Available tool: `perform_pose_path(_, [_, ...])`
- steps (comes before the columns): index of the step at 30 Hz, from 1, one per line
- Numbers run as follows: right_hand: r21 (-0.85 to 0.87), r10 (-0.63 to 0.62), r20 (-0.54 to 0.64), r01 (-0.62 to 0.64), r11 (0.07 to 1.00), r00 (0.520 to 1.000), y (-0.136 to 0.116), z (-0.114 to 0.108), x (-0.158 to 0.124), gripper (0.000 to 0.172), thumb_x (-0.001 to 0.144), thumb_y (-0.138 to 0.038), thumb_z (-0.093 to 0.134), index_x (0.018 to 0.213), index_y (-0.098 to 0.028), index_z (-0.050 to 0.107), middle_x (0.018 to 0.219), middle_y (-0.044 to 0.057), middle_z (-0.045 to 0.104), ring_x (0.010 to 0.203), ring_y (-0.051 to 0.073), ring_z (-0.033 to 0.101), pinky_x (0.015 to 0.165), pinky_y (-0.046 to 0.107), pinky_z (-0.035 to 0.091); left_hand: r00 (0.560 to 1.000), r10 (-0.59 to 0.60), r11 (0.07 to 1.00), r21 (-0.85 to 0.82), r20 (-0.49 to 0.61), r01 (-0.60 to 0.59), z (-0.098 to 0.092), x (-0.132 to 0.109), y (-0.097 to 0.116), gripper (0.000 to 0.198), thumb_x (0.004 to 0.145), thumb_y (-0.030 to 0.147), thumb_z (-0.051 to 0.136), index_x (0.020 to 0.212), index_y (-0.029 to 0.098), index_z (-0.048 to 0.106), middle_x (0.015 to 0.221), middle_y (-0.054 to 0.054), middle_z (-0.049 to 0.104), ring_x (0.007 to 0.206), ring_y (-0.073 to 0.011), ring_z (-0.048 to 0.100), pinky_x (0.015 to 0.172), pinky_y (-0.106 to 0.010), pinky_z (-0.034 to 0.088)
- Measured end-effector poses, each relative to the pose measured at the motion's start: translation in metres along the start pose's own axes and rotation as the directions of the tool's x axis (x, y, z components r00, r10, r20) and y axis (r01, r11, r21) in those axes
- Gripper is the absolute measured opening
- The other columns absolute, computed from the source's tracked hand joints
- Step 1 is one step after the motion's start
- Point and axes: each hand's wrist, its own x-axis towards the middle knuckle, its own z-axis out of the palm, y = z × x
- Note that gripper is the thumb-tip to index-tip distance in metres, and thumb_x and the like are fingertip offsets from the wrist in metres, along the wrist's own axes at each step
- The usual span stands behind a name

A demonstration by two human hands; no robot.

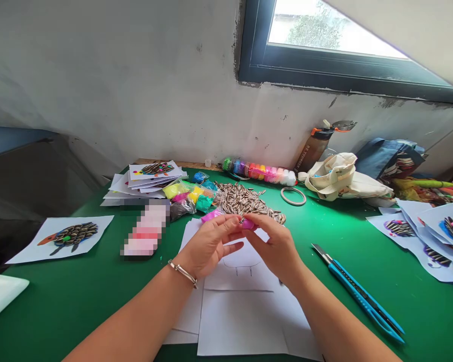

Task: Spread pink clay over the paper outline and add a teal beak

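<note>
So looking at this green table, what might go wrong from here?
The utility knife lies beside the right arm, blade apparently out, so a careless reach might cut. The loose striped seeds sit just beyond the hands; a nudge could scatter them. The pink clay, held above the drawing, might mark it if dropped.

We have a green desk [94, 306]. White sheets [241, 322] lie in the middle of its near edge. Past them we see a heap of striped seeds [239, 198], with bags of bright clay [204, 203] on its left side. At the far left corner sits a pile of bird pictures [136, 190], and one more picture [98, 245] lies by the left edge. Near the far edge we find a long rainbow pack [262, 172], a gray ring [294, 204] and a cream cloth bag [335, 176]. A blue knife [362, 296] and more pictures [430, 244] lie toward the right edge.
</note>
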Motion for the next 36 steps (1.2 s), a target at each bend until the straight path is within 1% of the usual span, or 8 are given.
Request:
perform_pose_path(7, [-0.117,-0.136,0.141,0.153,0.981,0.981,-0.003,0.003,-0.003,0.022,0.089,-0.015,0.056,0.109,-0.022,0.063,0.093,0.007,0.066,0.089,0.021,0.060,0.076,0.035,0.051,0.998,0.044,0.968,0.248,-0.045,-0.032,-0.003,0.006,-0.007,0.034,0.072,0.041,0.081,0.095,0.018,0.072,0.096,-0.007,0.067,0.098,-0.0218,0.061,0.087,-0.038,0.050])
perform_pose_path(13, [-0.012,-0.002,0.189,0.004,1.000,0.982,-0.002,-0.002,0.000,0.022,0.087,-0.022,0.063,0.109,-0.023,0.064,0.098,0.005,0.065,0.080,0.016,0.060,0.069,0.029,0.052,0.995,0.071,0.954,0.297,-0.072,-0.047,-0.006,0.009,-0.006,0.033,0.069,0.040,0.083,0.087,0.016,0.072,0.087,-0.006,0.068,0.085,-0.0178,0.062,0.083,-0.034,0.050])
perform_pose_path(22, [-0.065,0.002,0.214,0.012,0.998,0.977,-0.007,-0.001,-0.001,0.013,0.090,-0.021,0.058,0.095,-0.022,0.070,0.081,0.003,0.067,0.073,0.016,0.060,0.065,0.029,0.048,0.992,0.104,0.934,0.349,-0.066,-0.075,-0.007,0.010,-0.007,0.035,0.067,0.045,0.082,0.079,0.014,0.072,0.080,-0.006,0.069,0.073,-0.0151,0.060,0.073,-0.030,0.046])
perform_pose_path(25, [0.021,0.081,0.234,-0.088,0.996,0.969,-0.008,-0.003,0.001,0.014,0.090,-0.021,0.057,0.092,-0.024,0.071,0.082,0.002,0.069,0.075,0.016,0.062,0.069,0.029,0.049,0.989,0.132,0.924,0.370,-0.068,-0.098,-0.006,0.010,-0.008,0.036,0.067,0.046,0.082,0.078,0.014,0.071,0.075,-0.005,0.067,0.071,-0.0150,0.058,0.071,-0.031,0.046])
perform_pose_path(27, [0.165,0.171,0.288,-0.225,0.960,0.942,-0.008,-0.005,0.002,0.017,0.089,-0.026,0.060,0.103,-0.024,0.069,0.087,0.002,0.071,0.078,0.017,0.065,0.072,0.030,0.052,0.983,0.167,0.913,0.388,-0.076,-0.125,-0.006,0.010,-0.006,0.034,0.068,0.045,0.081,0.077,0.014,0.070,0.073,-0.004,0.065,0.069,-0.0142,0.057,0.070,-0.030,0.046])
perform_pose_path(30, [0.341,0.324,0.373,-0.454,0.823,0.869,-0.006,-0.008,0.005,0.042,0.083,-0.041,0.068,0.120,-0.022,0.061,0.094,0.004,0.071,0.080,0.018,0.066,0.071,0.031,0.054,0.971,0.227,0.886,0.431,-0.078,-0.173,-0.006,0.010,-0.003,0.030,0.070,0.043,0.080,0.075,0.015,0.069,0.072,-0.001,0.062,0.070,-0.0138,0.056,0.068,-0.028,0.046])
perform_pose_path(32, [0.357,0.371,0.410,-0.521,0.775,0.833,-0.006,-0.009,0.007,0.042,0.082,-0.049,0.067,0.111,-0.020,0.064,0.090,0.004,0.070,0.078,0.017,0.064,0.069,0.030,0.052,0.968,0.242,0.869,0.458,-0.062,-0.188,-0.006,0.009,-0.002,0.030,0.072,0.044,0.078,0.075,0.015,0.068,0.074,-0.002,0.062,0.071,-0.0150,0.057,0.067,-0.029,0.047])
perform_pose_path(36, [0.309,0.394,0.436,-0.546,0.779,0.809,-0.005,-0.010,0.009,0.036,0.084,-0.053,0.062,0.087,-0.018,0.070,0.080,0.004,0.069,0.071,0.015,0.060,0.066,0.028,0.049,0.973,0.229,0.854,0.486,-0.031,-0.186,-0.006,0.009,-0.004,0.035,0.074,0.048,0.075,0.076,0.015,0.069,0.073,-0.004,0.065,0.071,-0.0169,0.059,0.067,-0.030,0.047])
